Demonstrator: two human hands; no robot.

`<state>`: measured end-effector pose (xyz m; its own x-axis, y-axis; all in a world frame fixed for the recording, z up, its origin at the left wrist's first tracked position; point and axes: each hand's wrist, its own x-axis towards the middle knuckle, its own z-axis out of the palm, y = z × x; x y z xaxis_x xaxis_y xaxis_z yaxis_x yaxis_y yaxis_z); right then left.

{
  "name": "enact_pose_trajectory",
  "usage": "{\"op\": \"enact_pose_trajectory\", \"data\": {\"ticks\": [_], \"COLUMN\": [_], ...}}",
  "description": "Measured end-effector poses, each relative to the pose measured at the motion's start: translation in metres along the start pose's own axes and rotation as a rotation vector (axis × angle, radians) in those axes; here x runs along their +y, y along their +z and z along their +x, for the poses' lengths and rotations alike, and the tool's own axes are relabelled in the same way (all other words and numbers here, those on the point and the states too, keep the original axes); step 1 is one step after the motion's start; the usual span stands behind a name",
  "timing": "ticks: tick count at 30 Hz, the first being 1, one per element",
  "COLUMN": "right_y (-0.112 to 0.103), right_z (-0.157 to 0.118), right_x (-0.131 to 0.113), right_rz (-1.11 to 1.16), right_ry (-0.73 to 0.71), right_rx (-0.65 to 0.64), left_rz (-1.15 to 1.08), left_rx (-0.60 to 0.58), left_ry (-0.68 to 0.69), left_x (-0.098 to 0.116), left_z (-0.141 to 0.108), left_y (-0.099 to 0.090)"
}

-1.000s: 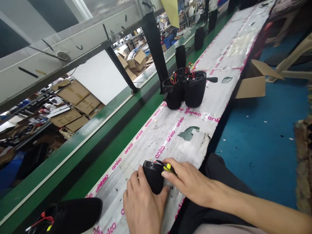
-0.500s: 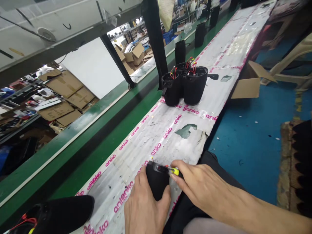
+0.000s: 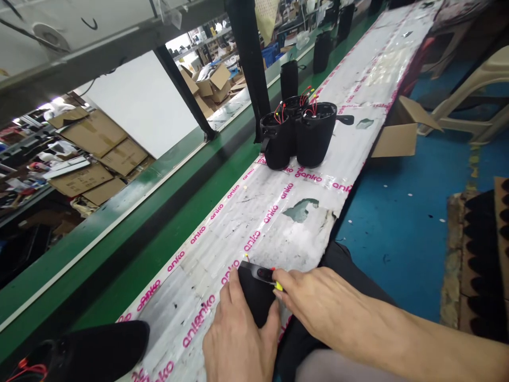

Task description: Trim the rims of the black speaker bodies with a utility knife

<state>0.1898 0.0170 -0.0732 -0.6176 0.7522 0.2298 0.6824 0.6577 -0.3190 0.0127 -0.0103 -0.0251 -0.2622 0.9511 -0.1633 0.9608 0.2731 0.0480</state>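
Left hand (image 3: 240, 339) wrapped firmly round the black housing (image 3: 254, 297), fingers on its far side, thumb on its near side, and that housing sat right between the two hands, tilted, its rim turned toward the right. Over came the right hand (image 3: 330, 302), finger and thumb pinched on a small tool (image 3: 279, 286), only a yellow bit of it peeking out below the fingertips!

And here was the change: a second earlier the tool's dark tip reached over the top edge; now the fingers had closed in beside the dark oval panel (image 3: 265, 274) on the rim, the yellow end lower. That suggested the work had shifted from the open top to the rim's side face, though the tip itself was hidden. The left grip held throughout.

Just beyond the left fingertips, a yellow-tipped wire (image 3: 246, 258) poked up. Left of the left hand, another housing (image 3: 107, 347) lay on its side, red wires (image 3: 29, 366) spilling out. Well ahead of both hands, three upright housings (image 3: 316, 138) clustered on the printed white sheet (image 3: 262, 185), wires up. Further right, beyond the right hand, a cardboard box (image 3: 395, 139) gaped open.
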Motion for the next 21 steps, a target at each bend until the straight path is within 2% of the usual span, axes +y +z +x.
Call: {"op": "enact_pose_trajectory", "data": {"ticks": [3, 8, 14, 18, 21], "right_y": [0.001, 0.007, -0.015, -0.019, -0.022], "right_z": [-0.003, 0.003, 0.030, 0.034, 0.030], "right_x": [-0.002, -0.012, -0.013, -0.006, -0.002], "right_rz": [0.000, -0.133, -0.088, 0.058, 0.348], "right_ry": [-0.001, 0.038, 0.010, -0.005, 0.061], "right_rx": [-0.008, -0.049, -0.131, -0.120, 0.002], "left_rz": [0.023, 0.102, 0.138, 0.081, -0.042], "left_rx": [0.005, 0.089, 0.050, 0.019, -0.016], "left_ry": [-0.009, -0.025, -0.024, -0.048, -0.067], "left_x": [0.002, 0.011, 0.014, 0.013, 0.003], "left_z": [-0.001, -0.003, 0.001, 0.002, 0.004], "left_y": [0.003, 0.001, -0.006, -0.011, -0.015]}}
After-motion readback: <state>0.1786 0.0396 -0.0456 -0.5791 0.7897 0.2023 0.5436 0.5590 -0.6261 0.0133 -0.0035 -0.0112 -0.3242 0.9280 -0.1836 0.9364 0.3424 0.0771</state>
